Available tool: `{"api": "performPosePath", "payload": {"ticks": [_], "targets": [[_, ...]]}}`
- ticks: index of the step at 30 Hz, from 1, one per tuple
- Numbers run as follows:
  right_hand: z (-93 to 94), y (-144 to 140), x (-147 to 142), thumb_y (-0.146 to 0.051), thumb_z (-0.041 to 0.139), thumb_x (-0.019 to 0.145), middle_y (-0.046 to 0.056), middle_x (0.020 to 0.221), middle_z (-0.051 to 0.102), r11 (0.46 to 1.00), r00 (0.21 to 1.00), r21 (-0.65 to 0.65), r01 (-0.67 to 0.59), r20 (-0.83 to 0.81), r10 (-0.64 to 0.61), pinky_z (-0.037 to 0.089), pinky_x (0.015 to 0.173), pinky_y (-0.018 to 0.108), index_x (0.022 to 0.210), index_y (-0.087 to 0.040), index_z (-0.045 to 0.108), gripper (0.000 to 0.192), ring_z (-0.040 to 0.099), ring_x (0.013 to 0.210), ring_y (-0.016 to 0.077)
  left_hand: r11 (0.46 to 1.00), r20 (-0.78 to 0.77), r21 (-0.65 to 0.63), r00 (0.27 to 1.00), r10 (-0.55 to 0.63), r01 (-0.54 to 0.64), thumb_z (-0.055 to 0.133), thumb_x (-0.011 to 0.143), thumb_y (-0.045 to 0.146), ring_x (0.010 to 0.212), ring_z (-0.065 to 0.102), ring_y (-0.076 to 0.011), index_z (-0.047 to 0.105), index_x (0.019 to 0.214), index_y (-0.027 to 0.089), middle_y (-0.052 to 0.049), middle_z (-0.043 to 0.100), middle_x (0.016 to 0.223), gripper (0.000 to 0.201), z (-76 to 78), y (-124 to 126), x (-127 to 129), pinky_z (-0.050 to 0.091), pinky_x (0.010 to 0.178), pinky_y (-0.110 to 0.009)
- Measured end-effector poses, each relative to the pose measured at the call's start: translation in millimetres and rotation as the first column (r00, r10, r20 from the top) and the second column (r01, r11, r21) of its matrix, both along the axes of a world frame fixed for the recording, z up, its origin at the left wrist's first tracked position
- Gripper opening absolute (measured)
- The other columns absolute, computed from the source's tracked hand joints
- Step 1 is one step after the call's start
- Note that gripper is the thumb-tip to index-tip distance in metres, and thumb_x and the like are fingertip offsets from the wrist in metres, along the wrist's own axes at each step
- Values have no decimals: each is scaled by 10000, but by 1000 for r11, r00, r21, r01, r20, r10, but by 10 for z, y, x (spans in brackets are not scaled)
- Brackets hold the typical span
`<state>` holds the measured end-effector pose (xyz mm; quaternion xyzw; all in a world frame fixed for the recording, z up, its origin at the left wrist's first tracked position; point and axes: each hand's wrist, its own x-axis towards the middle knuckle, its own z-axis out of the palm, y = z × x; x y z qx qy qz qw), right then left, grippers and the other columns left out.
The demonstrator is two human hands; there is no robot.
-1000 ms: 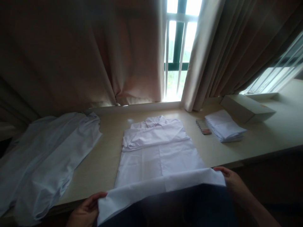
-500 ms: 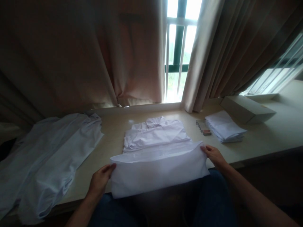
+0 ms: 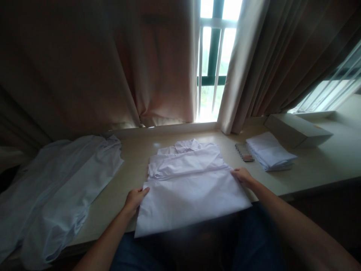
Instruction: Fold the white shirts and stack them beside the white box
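Your left hand [image 3: 135,198] and right hand [image 3: 243,176] have carried the white shirt's [image 3: 188,188] hem up from the near edge of the surface [image 3: 310,165]; it now lies doubled over the body. Each grip pinches a corner of the folded edge. The shirt sits at centre; loose garments [image 3: 56,188] at nine o'clock, a folded stack [image 3: 269,152] at two.

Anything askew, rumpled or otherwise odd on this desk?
Mostly tidy. The white shirt being folded overhangs the desk front edge, both hands on its folded hem. The loose white garments at left lie rumpled and droop off the edge.
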<state>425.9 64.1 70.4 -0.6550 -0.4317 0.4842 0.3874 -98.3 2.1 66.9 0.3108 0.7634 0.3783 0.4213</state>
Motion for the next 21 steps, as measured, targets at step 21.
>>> {"api": "performPosePath", "payload": {"ticks": [21], "targets": [[-125, 312, 25, -271, 602, 659, -30, 546, 563, 999, 983, -13, 34, 179, -31, 299, 450, 205, 790, -139, 681, 202, 437, 454, 87, 993, -29, 115, 1000, -5, 9, 734, 567, 431, 625, 644, -187, 691, 917, 124, -55, 718, 753, 467, -347, 190, -226, 486, 572, -279]]}}
